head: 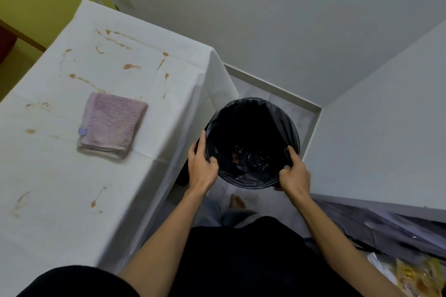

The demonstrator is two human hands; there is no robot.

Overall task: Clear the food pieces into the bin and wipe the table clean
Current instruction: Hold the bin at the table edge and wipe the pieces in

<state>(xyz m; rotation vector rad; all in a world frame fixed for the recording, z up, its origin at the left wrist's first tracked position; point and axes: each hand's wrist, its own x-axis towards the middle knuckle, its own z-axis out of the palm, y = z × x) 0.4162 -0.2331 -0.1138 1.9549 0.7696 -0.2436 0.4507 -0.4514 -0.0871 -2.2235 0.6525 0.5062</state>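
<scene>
2 hands are clamped on the near rim of a round bin point(288, 125) lined with a black bag. The left hand point(201, 164) is curled round the rim on the side nearest the bench point(60, 176), with the thumb hooked over the bag's edge. The right hand point(293, 173) is curled round the opposite side, and the bag's edge is pinched under its fingers. The bin is placed just beside the right edge of the bench; whether it is lifted or set on the floor cannot be told. Small brown food pieces point(237, 152) are seen at the bottom of the bag inside the bin. The bench is covered with a white sheet, over which brown smears point(131, 66) and spots are scattered. A folded pink cloth point(112, 125) is laid flat on the bench, well apart from both hands, with smears close to its far edge.
</scene>
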